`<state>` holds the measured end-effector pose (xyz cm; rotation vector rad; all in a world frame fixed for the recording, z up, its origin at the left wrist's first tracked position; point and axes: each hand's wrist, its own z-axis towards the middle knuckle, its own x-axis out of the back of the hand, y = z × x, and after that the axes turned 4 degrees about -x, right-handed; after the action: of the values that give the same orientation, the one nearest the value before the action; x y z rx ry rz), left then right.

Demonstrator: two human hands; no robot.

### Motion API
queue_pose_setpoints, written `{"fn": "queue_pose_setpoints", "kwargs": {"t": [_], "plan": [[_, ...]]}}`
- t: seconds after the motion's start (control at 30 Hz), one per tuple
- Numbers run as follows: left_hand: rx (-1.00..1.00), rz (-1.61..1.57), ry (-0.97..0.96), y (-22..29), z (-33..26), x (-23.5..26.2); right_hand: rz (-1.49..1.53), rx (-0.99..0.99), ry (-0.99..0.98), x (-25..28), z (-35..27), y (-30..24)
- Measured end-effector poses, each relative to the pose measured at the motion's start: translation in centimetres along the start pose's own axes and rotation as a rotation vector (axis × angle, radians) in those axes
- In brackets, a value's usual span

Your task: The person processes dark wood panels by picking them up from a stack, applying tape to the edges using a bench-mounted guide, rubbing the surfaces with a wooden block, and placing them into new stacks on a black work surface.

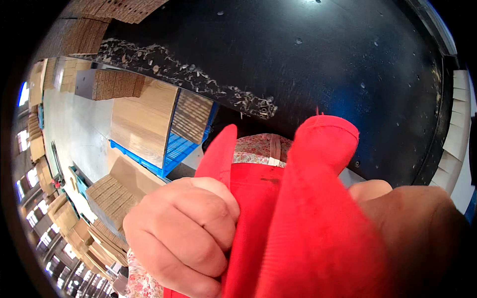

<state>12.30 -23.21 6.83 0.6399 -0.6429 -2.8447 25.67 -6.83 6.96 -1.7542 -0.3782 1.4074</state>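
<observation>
A red cloth garment (313, 218) with stitched edges fills the lower middle of the head view, close to the camera. My left hand (181, 231) is closed in a fist on its left edge. At the right, my right hand (412, 223) grips the other side, its fingers partly hidden behind a raised fold and in shadow. A rounded red flap stands up near the middle, with a loose thread at its top. Dark marks show on the cloth between my hands. Behind it appears floral clothing (256, 149) with a pale strip.
Ahead lies a black work surface (328, 64) with shavings and debris (184, 72) along its left edge. Stacked brown boards (117, 83) stand at the left. Further wood panels (141, 121) rest on a blue pallet (181, 144). More stacks line the floor at the far left.
</observation>
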Motion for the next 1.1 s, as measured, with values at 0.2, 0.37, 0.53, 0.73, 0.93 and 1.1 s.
{"fn": "queue_pose_setpoints", "kwargs": {"t": [0.2,0.37,0.53,0.73,0.93,1.1], "plan": [[-0.179,-0.106,0.044,-1.9,-0.6,-0.9,-0.003,-0.02,-0.009,-0.1,0.2,0.4],[0.106,0.025,0.203,1.1,0.5,-1.8,-0.001,-0.021,0.012,-0.2,0.4,0.4],[-0.025,0.095,0.131,0.0,1.4,-1.6,-0.006,-0.031,0.013,-0.4,0.3,0.5],[0.12,0.06,0.19,1.5,1.4,-1.7,-0.013,-0.028,0.043,-0.1,0.5,0.7],[0.028,-0.074,0.104,1.0,0.5,-1.3,-0.011,-0.031,0.045,0.0,0.7,0.7],[-0.047,-0.09,0.094,0.4,0.8,-0.9,0.001,-0.017,0.065,-0.1,1.0,0.2]]}}
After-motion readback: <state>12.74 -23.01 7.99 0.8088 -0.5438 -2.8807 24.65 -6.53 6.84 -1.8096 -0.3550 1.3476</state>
